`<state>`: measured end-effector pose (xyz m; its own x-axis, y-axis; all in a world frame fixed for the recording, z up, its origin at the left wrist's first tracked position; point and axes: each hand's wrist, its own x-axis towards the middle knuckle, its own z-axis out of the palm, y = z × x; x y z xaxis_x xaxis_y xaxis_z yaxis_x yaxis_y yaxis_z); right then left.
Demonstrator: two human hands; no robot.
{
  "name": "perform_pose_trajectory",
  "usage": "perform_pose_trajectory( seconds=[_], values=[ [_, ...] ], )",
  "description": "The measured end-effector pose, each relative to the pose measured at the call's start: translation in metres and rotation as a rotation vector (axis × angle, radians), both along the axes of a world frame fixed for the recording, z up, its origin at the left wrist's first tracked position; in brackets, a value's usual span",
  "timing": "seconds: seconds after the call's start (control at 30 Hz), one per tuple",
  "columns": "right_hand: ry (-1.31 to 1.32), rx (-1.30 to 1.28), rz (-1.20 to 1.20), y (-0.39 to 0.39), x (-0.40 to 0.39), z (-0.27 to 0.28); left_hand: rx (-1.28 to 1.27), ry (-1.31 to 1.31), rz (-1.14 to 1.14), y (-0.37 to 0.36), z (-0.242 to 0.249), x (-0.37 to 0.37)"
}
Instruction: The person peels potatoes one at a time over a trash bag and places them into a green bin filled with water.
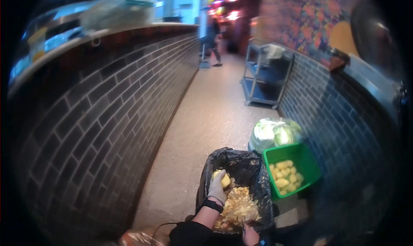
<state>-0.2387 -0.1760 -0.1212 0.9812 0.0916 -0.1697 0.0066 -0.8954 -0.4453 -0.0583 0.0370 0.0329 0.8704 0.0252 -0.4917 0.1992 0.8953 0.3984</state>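
My left hand (218, 189), in a light glove with a black band at the wrist, is closed around a yellow peeled potato (225, 180). It hangs over a bin lined with a black bag (208, 166). Pale peelings (241, 205) lie inside the bin, below and right of that hand. My right hand (250, 236) is bare and closed at the bin's near edge, around a small, thin tool (244, 227) that is too blurred to make out. Right of the bin, a green crate (310, 166) holds several peeled potatoes (284, 176).
Behind the crate stands a clear bag of green and white vegetables (275, 133). A wheeled cart (269, 76) is by the right brick wall (340, 112). A person (213, 39) is far down the corridor. A long brick counter (112, 99) runs along the left.
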Motion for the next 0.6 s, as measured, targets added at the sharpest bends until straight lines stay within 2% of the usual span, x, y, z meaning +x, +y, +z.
perform_pose_trajectory(
  seconds=[0.07,0.13,0.17,0.2,0.27,0.3,0.33,0.4,0.43,0.5,0.53,0.57,0.6],
  values=[
    [0.242,-0.130,0.075,0.003,0.011,0.004,0.036,0.067,0.046,-0.002,0.011,0.003],
    [0.009,0.060,-0.022,0.015,0.019,0.048,0.045,0.012,0.003,0.004,-0.003,0.013],
    [-0.238,0.189,-0.043,0.015,0.025,0.039,0.023,-0.030,-0.024,0.005,-0.011,0.011],
    [-0.231,0.191,-0.055,0.011,0.030,0.030,0.026,-0.022,-0.035,0.005,-0.013,0.007],
    [0.100,-0.044,0.124,-0.002,0.053,0.012,0.004,-0.029,-0.015,0.002,-0.008,0.013],
    [0.180,-0.042,0.215,-0.012,0.066,0.004,0.002,-0.071,0.003,0.001,-0.014,0.017],
    [0.013,0.132,0.245,-0.021,0.080,-0.005,0.016,-0.115,0.065,-0.002,-0.022,0.020],
    [-0.033,0.294,-0.085,-0.006,0.095,0.091,0.114,-0.038,0.052,-0.003,-0.026,0.020],
    [-0.070,0.329,-0.074,-0.009,0.112,0.107,0.123,-0.099,0.010,0.000,-0.040,0.022],
    [-0.104,0.381,-0.094,-0.023,0.130,0.129,0.148,-0.042,-0.061,-0.002,-0.041,0.017],
    [-0.156,0.387,0.028,-0.029,0.139,0.143,0.150,-0.012,-0.110,-0.004,-0.035,0.021],
    [-0.209,0.392,0.156,-0.034,0.150,0.156,0.293,-0.097,-0.068,-0.011,-0.027,0.020],
    [-0.203,0.413,0.157,-0.036,0.164,0.168,0.313,-0.089,-0.065,-0.014,-0.019,0.018]
  ],
)
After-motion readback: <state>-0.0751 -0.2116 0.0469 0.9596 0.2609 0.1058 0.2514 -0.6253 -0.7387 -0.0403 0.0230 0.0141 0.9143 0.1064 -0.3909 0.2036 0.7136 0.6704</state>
